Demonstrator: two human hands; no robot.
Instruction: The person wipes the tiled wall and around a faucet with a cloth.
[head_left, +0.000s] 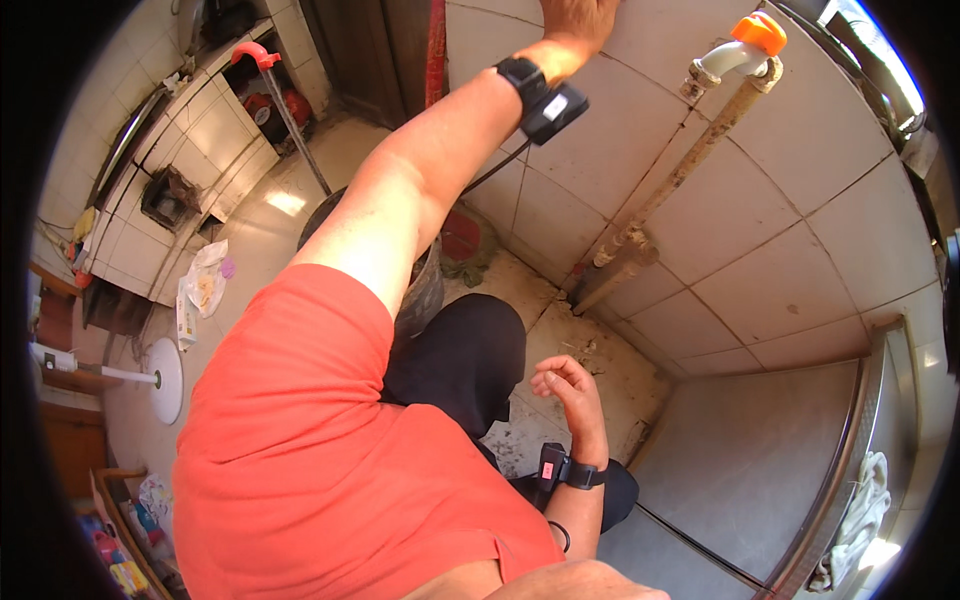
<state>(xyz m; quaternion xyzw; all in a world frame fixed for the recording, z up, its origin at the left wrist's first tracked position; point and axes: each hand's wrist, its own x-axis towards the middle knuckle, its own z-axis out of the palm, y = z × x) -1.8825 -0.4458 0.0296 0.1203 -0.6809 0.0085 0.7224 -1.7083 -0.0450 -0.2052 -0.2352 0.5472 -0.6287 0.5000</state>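
My left hand (581, 21) is raised against the white tiled wall (630, 97). The picture's top edge cuts off its fingers, so what they touch is hidden. My right hand (568, 386) hangs in front of my dark-trousered knee (472, 352), fingers loosely curled and nothing visible in them. Each wrist wears a black strap with a small box. To the right of my left hand, a grey elbow fitting with an orange cap (757, 34) tops a stained pipe (697, 142) on the wall. A dark bucket (424, 296) stands partly hidden behind my left arm.
A red-handled rod (281, 112) leans up from behind my arm. A metal cabinet (739, 442) stands at right, with a whitish cloth (859, 517) on its edge. On the floor at left are a plastic bag (206, 277), a narrow box (185, 315) and a white round-based stand (165, 380).
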